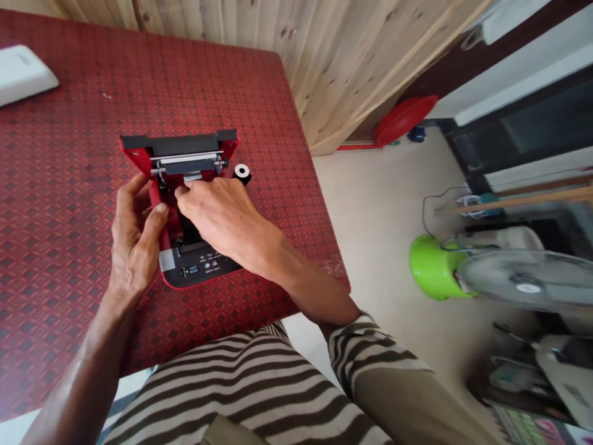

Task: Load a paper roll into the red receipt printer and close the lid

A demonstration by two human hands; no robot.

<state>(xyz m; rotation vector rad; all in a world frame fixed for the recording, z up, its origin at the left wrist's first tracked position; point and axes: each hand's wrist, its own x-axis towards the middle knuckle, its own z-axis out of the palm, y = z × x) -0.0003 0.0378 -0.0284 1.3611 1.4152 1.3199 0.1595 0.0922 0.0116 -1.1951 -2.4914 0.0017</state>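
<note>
A small red and black printer-like machine [199,262] sits on the patterned red table with its lid [183,145] raised. My left hand [134,238] grips its left side wall, thumb over the top edge and fingers outside. Over the open compartment is my right hand [227,216], its fingers curled down inside. Whatever those fingertips hold is hidden. A metal bar and rollers [188,164] show under the lid. Just right of the machine stands a small black roll with a white end [241,173].
A white object [23,74] lies at the table's far left. The red table [69,185] ends at the right above a pale floor. Beyond are a green tub [430,269], a fan [528,281] and a red basin-like object [407,120]. A wooden wall [222,25] stands behind.
</note>
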